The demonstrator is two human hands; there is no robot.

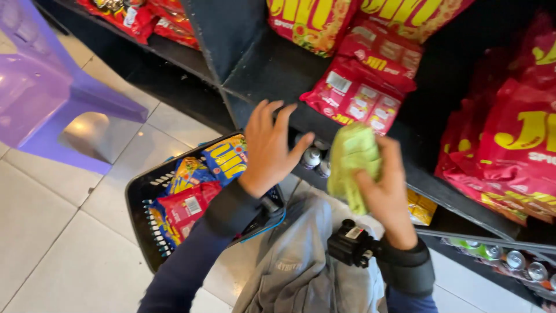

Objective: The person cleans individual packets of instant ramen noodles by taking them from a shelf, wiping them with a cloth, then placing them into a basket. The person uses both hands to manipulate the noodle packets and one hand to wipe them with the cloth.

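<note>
My left hand (270,148) is open with fingers spread, hovering over the far end of a black shopping basket (139,188) and close to the edge of the dark shelf (272,69). It holds nothing. My right hand (385,191) grips a crumpled light green cloth (352,159) just in front of the shelf edge. Red snack packets (362,87) lie on the shelf a little beyond the cloth. The basket holds red, blue and yellow snack packets (191,194).
A purple plastic stool (43,95) stands on the white tiled floor at left. Large red bags (515,145) fill the shelf at right. Small bottles (313,157) and cans (509,258) sit on lower shelves. A small black device (350,243) hangs at my right wrist above grey clothing.
</note>
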